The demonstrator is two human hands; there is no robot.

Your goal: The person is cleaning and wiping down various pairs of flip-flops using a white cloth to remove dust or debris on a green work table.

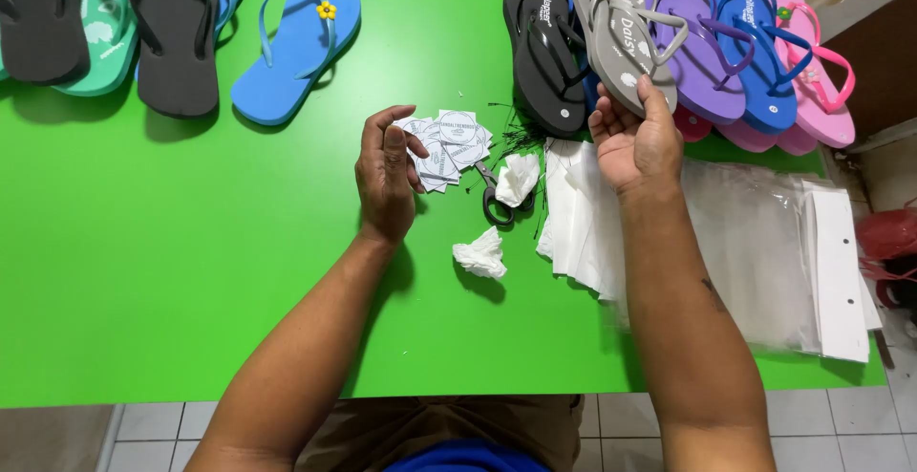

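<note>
- Grey flip-flop (626, 37) sits in our right hand (638, 142), fingers clasped round its heel end, lifted just off the row of sandals at the far right of the green table (191, 271).
- Our left hand (387, 174) holds nothing that we can make out; its fingers curl loosely and rest beside a small heap of round-printed white paper tags (447, 147), touching the edge of the heap.
- Just right of the tags lie black-handled scissors (495, 200), a wisp of thin black ties (521, 133), and two crumpled bits of white paper (480, 254).
- Under our right forearm lies a stack of white tissue sheets (573, 219), and beyond it a pile of clear plastic bags (755, 243) with white card headers.
- Behind the grey sandal, overlapping in a row, are a black sandal (540, 47), a purple one (697, 42), a blue one (755, 47) and a pink one (817, 66).
- At the far left, well apart, lie more sandals: a blue sandal with a yellow flower (301, 42), a black one (177, 32) and a green one (100, 28).
- We judge the work to be at an early stage: no sandal shows a tag tied on, none is wrapped in tissue, and none sits in a bag.
- We judge that nearly everything is left: the supplies lie untouched, and only this one grey sandal is in hand.
</note>
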